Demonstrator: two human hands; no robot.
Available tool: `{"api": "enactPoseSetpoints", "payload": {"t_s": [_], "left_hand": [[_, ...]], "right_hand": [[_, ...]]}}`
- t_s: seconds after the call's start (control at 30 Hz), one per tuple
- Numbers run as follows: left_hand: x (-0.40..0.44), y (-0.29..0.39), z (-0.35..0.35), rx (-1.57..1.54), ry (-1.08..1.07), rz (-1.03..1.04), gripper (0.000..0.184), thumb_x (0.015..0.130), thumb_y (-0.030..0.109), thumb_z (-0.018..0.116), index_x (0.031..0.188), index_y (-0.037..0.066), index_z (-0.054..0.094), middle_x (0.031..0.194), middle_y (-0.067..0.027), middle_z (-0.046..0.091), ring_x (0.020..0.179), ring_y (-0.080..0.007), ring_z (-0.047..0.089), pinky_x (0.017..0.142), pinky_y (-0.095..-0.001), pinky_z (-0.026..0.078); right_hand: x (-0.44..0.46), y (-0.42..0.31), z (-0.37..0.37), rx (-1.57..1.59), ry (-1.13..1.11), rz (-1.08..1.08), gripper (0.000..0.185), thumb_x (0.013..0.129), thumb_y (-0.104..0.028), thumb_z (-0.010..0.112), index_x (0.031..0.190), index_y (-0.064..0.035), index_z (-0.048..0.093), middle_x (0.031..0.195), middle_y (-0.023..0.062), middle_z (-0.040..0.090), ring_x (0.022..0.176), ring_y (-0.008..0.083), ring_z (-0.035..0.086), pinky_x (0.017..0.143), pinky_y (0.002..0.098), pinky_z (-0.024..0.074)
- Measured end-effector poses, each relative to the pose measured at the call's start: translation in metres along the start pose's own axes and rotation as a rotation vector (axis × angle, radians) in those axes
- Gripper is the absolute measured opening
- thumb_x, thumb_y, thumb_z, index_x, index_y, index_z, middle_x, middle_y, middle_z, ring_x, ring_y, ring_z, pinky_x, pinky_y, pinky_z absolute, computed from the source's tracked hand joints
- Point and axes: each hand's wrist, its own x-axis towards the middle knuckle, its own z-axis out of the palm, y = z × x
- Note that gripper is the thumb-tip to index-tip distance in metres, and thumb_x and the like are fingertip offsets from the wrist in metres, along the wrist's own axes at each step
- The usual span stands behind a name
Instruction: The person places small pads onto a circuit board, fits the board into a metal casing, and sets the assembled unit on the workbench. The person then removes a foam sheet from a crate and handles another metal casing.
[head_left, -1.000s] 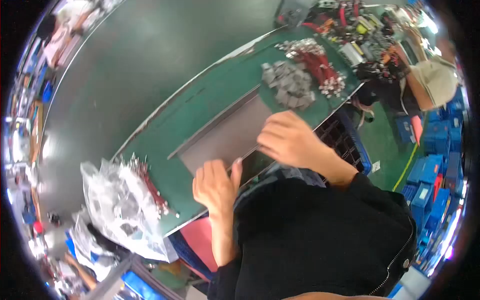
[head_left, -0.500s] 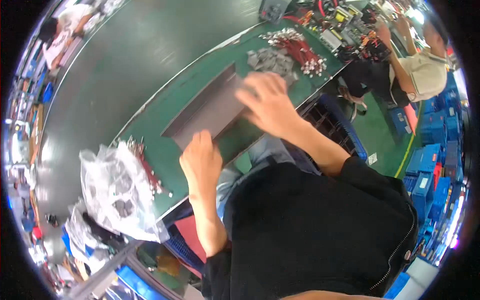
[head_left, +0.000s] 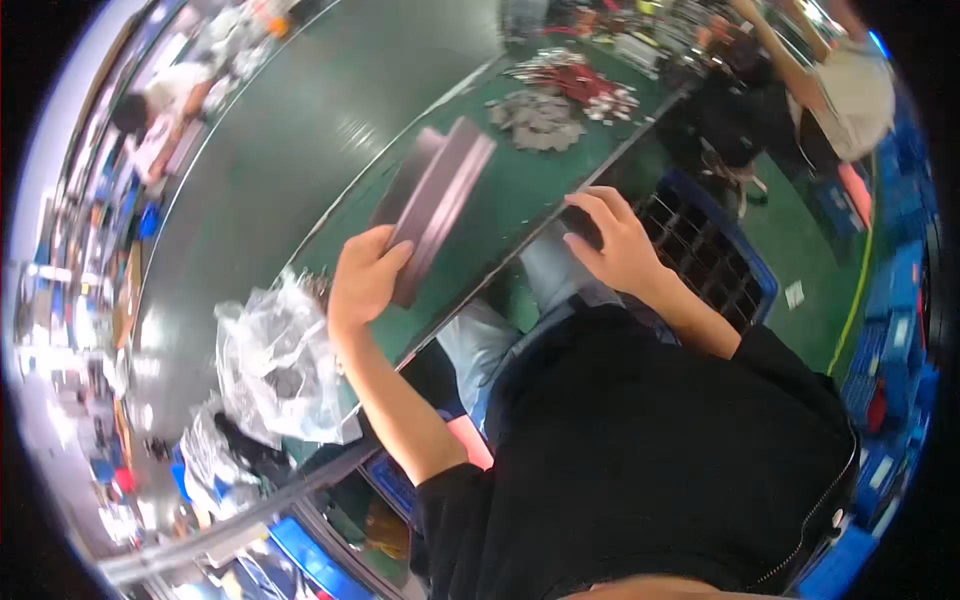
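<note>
My left hand (head_left: 366,278) grips the lower end of a long grey folded panel (head_left: 447,195), tilted up off the green bench (head_left: 490,215). My right hand (head_left: 617,243) is at the bench's near edge, thumb and fingers apart, holding nothing. Beyond the panel lie a pile of grey pieces (head_left: 538,120) and a bundle of red wires with pale connectors (head_left: 585,84). A clear plastic bag (head_left: 280,365) sits left of my left hand and partly hides a second bundle of wires.
A co-worker (head_left: 850,95) is at the cluttered far right end of the bench. Another person (head_left: 165,115) is at the upper left. A blue-rimmed black crate (head_left: 700,250) stands right of my legs. Blue bins (head_left: 895,300) line the right side.
The panel was lying on the bench near both hands; now my left hand has it raised and tilted. My right hand has moved back from the panel toward the bench edge. The view has shifted.
</note>
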Motion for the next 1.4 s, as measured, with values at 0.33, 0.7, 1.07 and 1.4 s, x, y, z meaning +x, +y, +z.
{"api": "enactPoseSetpoints", "payload": {"t_s": [0.33, 0.7, 1.07, 1.4], "left_hand": [[-0.001, -0.005, 0.098, 0.645, 0.489, 0.153, 0.019, 0.089, 0.011, 0.06, 0.101, -0.003, 0.066, 0.085, -0.0215, 0.067, 0.08, -0.037, 0.066, 0.072, -0.0419, 0.049], [0.028, -0.023, 0.093, 0.957, 0.71, -0.201, 0.041, 0.089, 0.028, 0.061, 0.106, -0.01, 0.061, 0.091, -0.0293, 0.066, 0.084, -0.0476, 0.064, 0.076, -0.0553, 0.05], [-0.017, -0.054, 0.145, 0.825, 1.089, -0.134, 0.027, 0.1, 0.021, 0.057, 0.11, -0.004, 0.061, 0.077, -0.0213, 0.067, 0.069, -0.0359, 0.067, 0.058, -0.0435, 0.049], [-0.016, -0.061, 0.143, 0.748, 1.128, 0.029, 0.022, 0.099, 0.015, 0.058, 0.104, -0.006, 0.059, 0.065, -0.0191, 0.059, 0.051, -0.0328, 0.058, 0.045, -0.041, 0.039]], "right_hand": [[-0.247, 0.246, 0.001, -0.585, -0.943, 1.068, 0.052, 0.083, -0.026, 0.065, 0.126, 0.0012, 0.055, 0.131, 0.0217, 0.057, 0.113, 0.0369, 0.062, 0.09, 0.0463, 0.0526], [-0.368, 0.316, 0.028, -0.4, -0.653, 1.365, 0.043, 0.087, -0.02, 0.058, 0.126, -0.0019, 0.054, 0.127, 0.0215, 0.056, 0.114, 0.0363, 0.059, 0.092, 0.0432, 0.0511], [-0.376, 0.408, 0.135, -0.339, -0.397, 1.201, 0.035, 0.091, -0.015, 0.052, 0.125, -0.0041, 0.053, 0.122, 0.0215, 0.055, 0.113, 0.0363, 0.056, 0.093, 0.0428, 0.0497], [-0.349, 0.363, 0.119, -0.578, -0.214, 1.169, 0.027, 0.084, -0.005, 0.055, 0.11, -0.0046, 0.053, 0.112, 0.019, 0.055, 0.107, 0.039, 0.058, 0.087, 0.0456, 0.0523]]}}
